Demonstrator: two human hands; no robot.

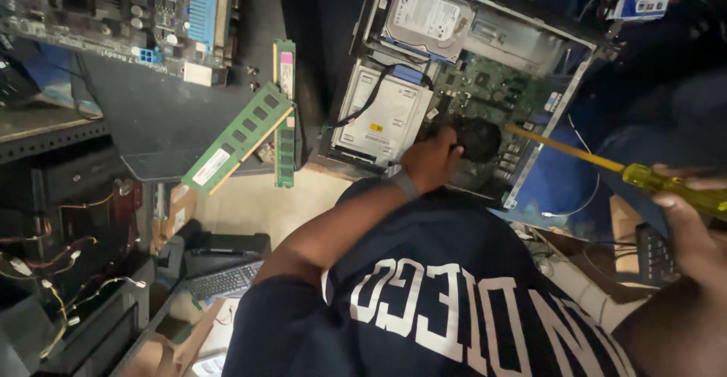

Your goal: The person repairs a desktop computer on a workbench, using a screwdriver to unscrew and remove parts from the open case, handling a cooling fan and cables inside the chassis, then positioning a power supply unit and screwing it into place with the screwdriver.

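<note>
An open desktop computer case (579,82) lies in front of me, showing its green circuit board (522,82). My left hand (432,159) reaches in, fingers curled over the edge of the round black cooler fan (481,138). My right hand (685,218) grips a screwdriver (666,184) by its clear yellow handle. The screwdriver's long shaft points left, and its tip sits at the fan's right edge. A silver hard drive (428,14) and a silver drive box (386,116) fill the case's left side.
Three loose green memory sticks (238,138) lie on a dark surface left of the case, below a bare motherboard (136,6). A black keyboard (223,280) and loose wires (45,271) lie lower left. A second keyboard (653,252) lies by my right hand.
</note>
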